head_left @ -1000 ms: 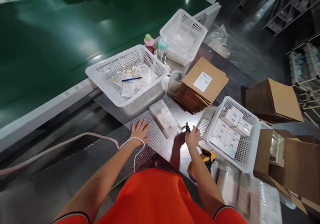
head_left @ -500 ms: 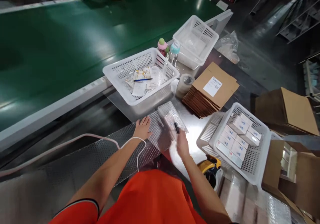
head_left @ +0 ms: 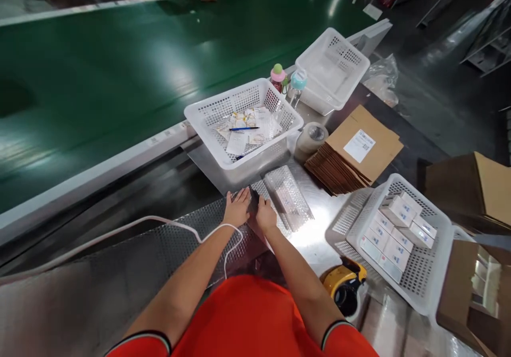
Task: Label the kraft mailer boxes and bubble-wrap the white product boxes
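Observation:
My left hand (head_left: 237, 208) lies with fingers spread on a sheet of bubble wrap (head_left: 187, 232), beside a dark straight edge. Close to its right, my right hand (head_left: 265, 214) is closed with the fingers bent; a small dark item seems to be in it, but I cannot make out what it is. A bubble-wrapped packet (head_left: 288, 197) with white boxes inside lies just right of my right hand on the shiny metal table. A thin white cord (head_left: 149, 218) passes over my left wrist.
Beyond my hands stands a white basket (head_left: 243, 160) with papers and a blue pen. Tape roll (head_left: 311, 139), flat cartons (head_left: 355, 147), two bottles and another basket stand behind. At right are a basket of small boxes (head_left: 433, 293) and a yellow tape dispenser (head_left: 339, 282).
My right hand has moved left, off the wrapped packet, to beside my left hand. The packet now lies untouched. The whole view has shifted slightly.

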